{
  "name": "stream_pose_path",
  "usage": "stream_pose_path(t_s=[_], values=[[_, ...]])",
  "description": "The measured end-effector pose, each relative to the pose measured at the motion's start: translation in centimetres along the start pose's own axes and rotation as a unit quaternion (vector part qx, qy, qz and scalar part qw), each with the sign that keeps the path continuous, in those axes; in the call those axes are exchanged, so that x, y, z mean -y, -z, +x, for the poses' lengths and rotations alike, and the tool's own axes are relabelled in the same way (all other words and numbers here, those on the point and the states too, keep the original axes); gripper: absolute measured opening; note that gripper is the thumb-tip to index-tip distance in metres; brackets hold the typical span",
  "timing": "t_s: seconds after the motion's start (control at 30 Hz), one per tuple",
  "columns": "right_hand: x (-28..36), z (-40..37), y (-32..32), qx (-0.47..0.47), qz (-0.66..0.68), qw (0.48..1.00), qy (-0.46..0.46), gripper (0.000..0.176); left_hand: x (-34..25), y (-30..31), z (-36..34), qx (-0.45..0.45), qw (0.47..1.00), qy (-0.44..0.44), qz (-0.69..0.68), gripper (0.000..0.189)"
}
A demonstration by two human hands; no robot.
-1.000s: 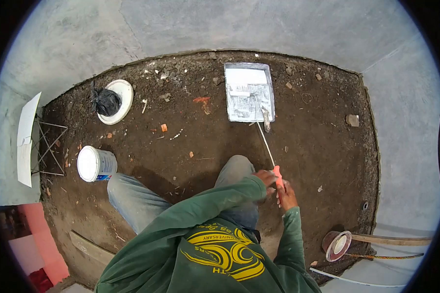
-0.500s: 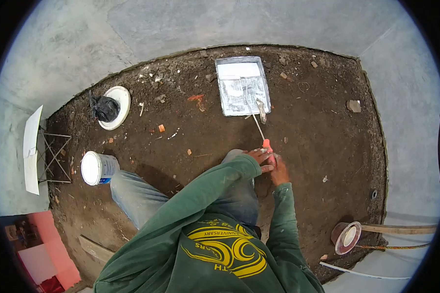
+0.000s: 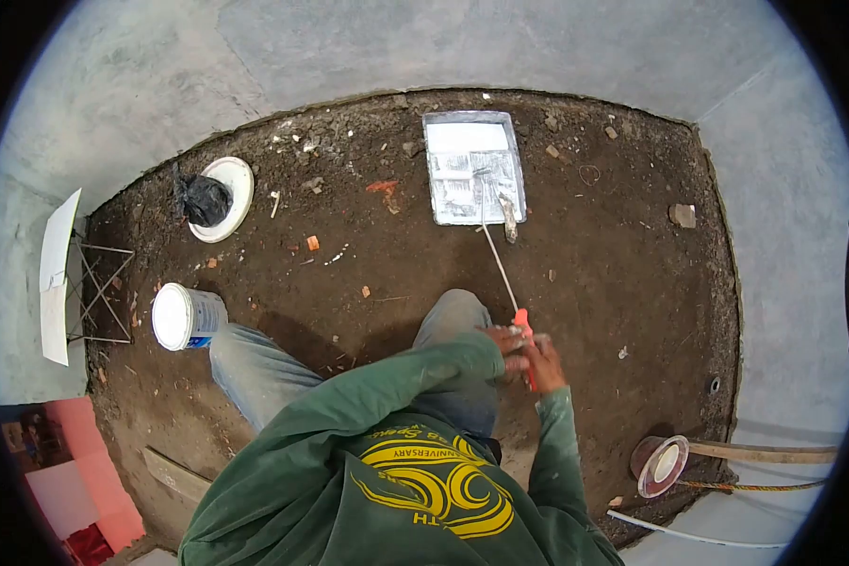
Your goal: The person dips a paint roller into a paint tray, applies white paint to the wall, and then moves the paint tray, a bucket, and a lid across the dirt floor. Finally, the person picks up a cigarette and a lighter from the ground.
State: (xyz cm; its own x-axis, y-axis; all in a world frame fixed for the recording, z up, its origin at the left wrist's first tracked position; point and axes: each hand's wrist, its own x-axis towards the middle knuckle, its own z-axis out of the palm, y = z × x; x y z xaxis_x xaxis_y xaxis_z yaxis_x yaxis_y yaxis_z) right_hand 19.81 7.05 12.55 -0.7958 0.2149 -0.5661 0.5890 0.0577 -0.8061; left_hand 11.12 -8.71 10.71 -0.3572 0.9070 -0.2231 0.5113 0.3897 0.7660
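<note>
Right hand point(image 3: 546, 365) gripping a paint roller point(image 3: 501, 268), left hand point(image 3: 508, 349) meeting it at the handle point(image 3: 524, 324)

The right hand is closing around the lower part of the red handle, right of centre in the frame. The left hand is laying its fingers against the handle from the left, just beside the right hand; whether they are wrapping around it, I cannot tell. The thin metal rod is running up and slightly left from the handle, crossing the near rim of a paint tray point(image 3: 444, 213) at upper centre. The roller's head is lying in the tray, below the white paint point(image 3: 466, 138) pooling at the far end. A paint-smeared brush point(image 3: 509, 218) is leaning over the tray's lower right rim.

At upper left, a black plastic bag point(image 3: 205, 201) is resting on a round white lid point(image 3: 239, 191). Below it, a white-topped bucket point(image 3: 187, 316) is sitting near the person's knee. At lower right, a reddish container point(image 3: 646, 465) is standing by a wooden plank point(image 3: 762, 454).
</note>
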Motion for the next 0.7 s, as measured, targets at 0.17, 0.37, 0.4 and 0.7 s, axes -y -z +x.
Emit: stream_pose_path(t_s=[0.17,0.37,0.4,0.7], values=[[2.1,6.8,-2.9,-0.049,-0.061,0.994,0.074,0.023,3.9,5.0,3.2,-0.033,0.998,0.052,-0.022,0.065],[3.0,3.4,-3.4,-0.054,0.051,0.996,0.048,0.023,1.2,4.5,0.1,-0.058,0.994,0.084,-0.028,0.065],[3.1,1.7,-3.1,-0.052,0.049,0.997,0.042,0.023,0.5,3.4,-0.8,-0.075,0.997,0.027,-0.005,0.068],[1.7,-9.2,-0.1,-0.066,-0.032,0.996,-0.048,0.023,-5.0,-0.5,-3.7,0.124,0.992,-0.022,-0.017,0.076]])
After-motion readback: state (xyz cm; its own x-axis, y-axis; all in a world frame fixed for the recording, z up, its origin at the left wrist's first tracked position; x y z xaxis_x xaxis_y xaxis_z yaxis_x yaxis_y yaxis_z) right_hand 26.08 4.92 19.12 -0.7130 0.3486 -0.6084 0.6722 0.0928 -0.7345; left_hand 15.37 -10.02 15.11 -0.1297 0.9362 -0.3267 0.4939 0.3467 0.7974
